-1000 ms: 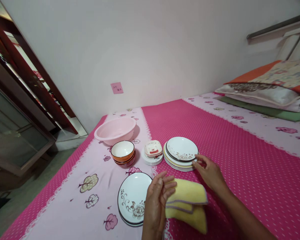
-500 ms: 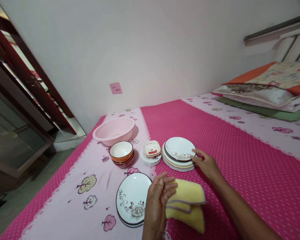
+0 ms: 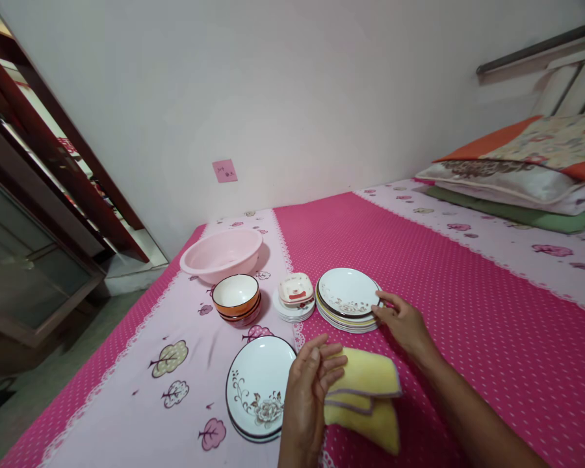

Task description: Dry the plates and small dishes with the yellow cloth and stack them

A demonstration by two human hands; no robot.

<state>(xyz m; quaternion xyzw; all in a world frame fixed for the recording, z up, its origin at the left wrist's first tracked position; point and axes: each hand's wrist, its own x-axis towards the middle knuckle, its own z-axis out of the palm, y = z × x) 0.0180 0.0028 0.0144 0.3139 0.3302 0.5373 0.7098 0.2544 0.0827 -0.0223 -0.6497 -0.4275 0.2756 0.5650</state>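
My right hand (image 3: 400,323) has its thumb and fingers on the right rim of a dark-rimmed white plate (image 3: 349,290) with brown flowers. That plate sits on top of a stack of pale plates (image 3: 351,327). My left hand (image 3: 316,374) is open, palm turned inward and fingers stretched out, holding nothing. It hovers between a folded yellow cloth (image 3: 365,374) and a nearer pair of dark-rimmed floral plates (image 3: 258,377), hiding part of both. Left of the stack, small square dishes (image 3: 296,286) rest on a pile of small white plates (image 3: 292,317).
Orange and red bowls (image 3: 236,298) stand stacked at centre left, with a pink basin (image 3: 221,255) behind them. Folded bedding and pillows (image 3: 521,179) lie at the far right. A pink note (image 3: 225,171) is stuck to the wall (image 3: 331,97) behind the bed.
The top floral plate has shifted slightly left on its stack, with my right hand at its rim. My left hand has hardly moved.
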